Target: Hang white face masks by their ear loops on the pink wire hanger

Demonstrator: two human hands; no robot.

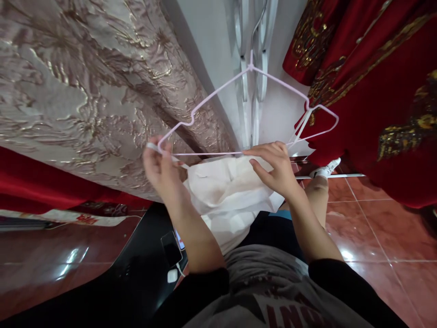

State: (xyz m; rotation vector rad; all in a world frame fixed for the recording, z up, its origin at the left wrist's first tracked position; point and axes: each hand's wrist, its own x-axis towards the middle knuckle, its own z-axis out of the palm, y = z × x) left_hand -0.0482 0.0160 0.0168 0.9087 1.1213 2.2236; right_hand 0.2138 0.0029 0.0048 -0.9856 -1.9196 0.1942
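A pink hanger (218, 90) hangs by its metal hook in front of a white wall. White cloth (221, 187) drapes just below its bottom bar, over my lap. One white strap (301, 125) loops over the hanger's right shoulder. At the hanger's left end, my left hand (159, 166) pinches another white strap, with the fingers slightly blurred. My right hand (273, 166) rests with spread fingers at the bottom bar and the top edge of the cloth, its fingertips touching near the bar's middle.
Patterned beige fabric (102, 82) hangs at the left, red gold-trimmed fabric (368, 105) at the right. A phone (171, 249) and a small white case (172, 275) lie on a black surface (136, 255) at lower left. Red tiles (375, 228) cover the floor.
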